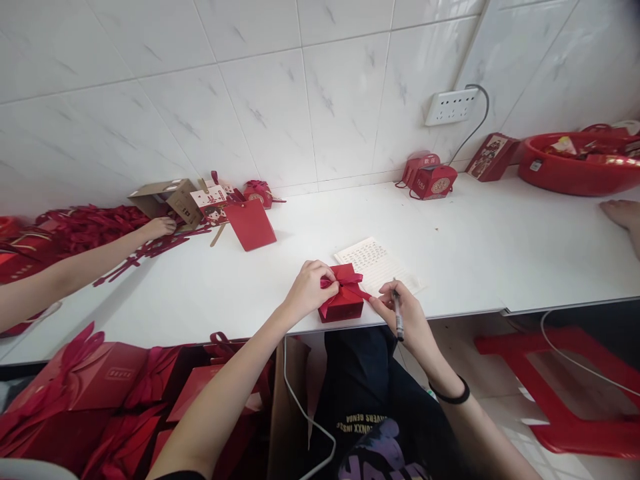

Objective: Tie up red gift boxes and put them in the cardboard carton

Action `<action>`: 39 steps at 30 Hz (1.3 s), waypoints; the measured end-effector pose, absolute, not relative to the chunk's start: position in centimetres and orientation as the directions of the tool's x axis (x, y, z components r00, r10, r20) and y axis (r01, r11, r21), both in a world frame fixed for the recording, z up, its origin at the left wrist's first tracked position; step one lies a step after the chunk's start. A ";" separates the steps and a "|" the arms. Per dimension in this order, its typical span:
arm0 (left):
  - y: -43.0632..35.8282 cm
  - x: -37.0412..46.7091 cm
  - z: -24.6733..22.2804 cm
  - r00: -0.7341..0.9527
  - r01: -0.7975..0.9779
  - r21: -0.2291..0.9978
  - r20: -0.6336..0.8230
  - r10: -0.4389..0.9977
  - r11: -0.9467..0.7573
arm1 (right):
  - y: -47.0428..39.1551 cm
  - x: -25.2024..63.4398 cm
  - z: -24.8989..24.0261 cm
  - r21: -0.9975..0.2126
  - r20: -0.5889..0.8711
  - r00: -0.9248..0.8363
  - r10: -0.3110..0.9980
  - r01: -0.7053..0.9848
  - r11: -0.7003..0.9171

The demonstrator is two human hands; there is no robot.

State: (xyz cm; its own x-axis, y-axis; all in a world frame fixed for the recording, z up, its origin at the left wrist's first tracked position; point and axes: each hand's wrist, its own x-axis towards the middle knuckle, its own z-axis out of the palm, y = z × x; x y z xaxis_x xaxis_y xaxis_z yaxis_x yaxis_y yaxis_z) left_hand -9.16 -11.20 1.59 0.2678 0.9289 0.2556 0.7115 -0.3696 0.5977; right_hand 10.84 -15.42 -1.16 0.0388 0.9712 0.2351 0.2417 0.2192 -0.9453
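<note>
A small red gift box [342,309] with a red ribbon bow [350,288] sits at the table's front edge. My left hand [311,287] pinches the bow's left side on top of the box. To the right of the box, my right hand [403,313] pulls a ribbon tail out between thumb and fingers, and a dark pen [399,312] is also held in that hand, pointing down. Behind the box lies a lined notepad [367,255] with handwriting, partly covered by the box and my right hand.
A red card [251,225] and a cardboard box [183,200] stand back left, where another person's hand [161,228] reaches. Small red boxes [431,179] and a red basin [575,170] are back right. Ribboned boxes [115,373] fill the lower left; a red stool [560,373] is lower right.
</note>
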 end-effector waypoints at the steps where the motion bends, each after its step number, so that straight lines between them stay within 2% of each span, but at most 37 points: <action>1: -11.2 -9.1 1.6 0.266 0.710 0.599 0.258 0.929 -0.370 | -15.8 10.7 -1.0 -0.895 0.349 0.097 0.932 0.328 0.301; 3: -11.3 -9.1 1.6 0.262 0.710 0.600 0.262 0.929 -0.369 | -16.6 10.1 -0.7 -0.725 0.614 0.116 0.781 0.475 0.500; 5: -11.3 -9.0 1.6 0.257 0.713 0.597 0.265 0.929 -0.367 | -17.2 9.0 -0.5 -0.500 0.800 -0.041 0.599 0.506 0.703; 7: -11.3 -8.9 1.6 0.249 0.716 0.594 0.275 0.929 -0.368 | -17.5 7.6 -0.6 -0.325 0.846 -0.254 0.468 0.450 0.832; 10: -11.3 -8.9 1.5 0.240 0.716 0.592 0.289 0.927 -0.371 | -17.2 5.8 -1.4 -0.220 0.821 -0.391 0.415 0.454 0.864; 15: -11.2 -8.9 1.3 0.222 0.707 0.608 0.292 0.930 -0.360 | -16.2 4.8 -2.7 -0.257 0.821 -0.349 0.452 0.481 0.838; 23: -11.1 -8.9 1.2 0.212 0.699 0.622 0.291 0.933 -0.352 | -16.3 4.1 -2.8 -0.290 0.878 -0.267 0.398 0.367 0.884; 32: -11.1 -9.0 1.2 0.221 0.685 0.627 0.305 0.926 -0.370 | -17.0 3.0 -3.4 -0.337 0.855 -0.300 0.423 0.297 0.893; 36: -11.1 -9.1 1.1 0.219 0.683 0.633 0.299 0.929 -0.365 | -17.6 3.2 -2.2 -0.336 0.847 -0.346 0.404 0.240 0.911; 39: -11.2 -9.1 1.0 0.206 0.678 0.648 0.285 0.936 -0.346 | -16.7 5.3 -0.7 -0.365 0.872 -0.224 0.436 0.296 0.883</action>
State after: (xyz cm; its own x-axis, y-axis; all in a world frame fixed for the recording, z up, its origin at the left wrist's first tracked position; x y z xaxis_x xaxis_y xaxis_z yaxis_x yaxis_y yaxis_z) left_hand -9.05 -11.21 0.97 0.2061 0.9362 0.2846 0.6781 -0.3463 0.6483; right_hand 5.29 -16.72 -0.75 -0.2242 0.4357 0.8717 0.2955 0.8828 -0.3652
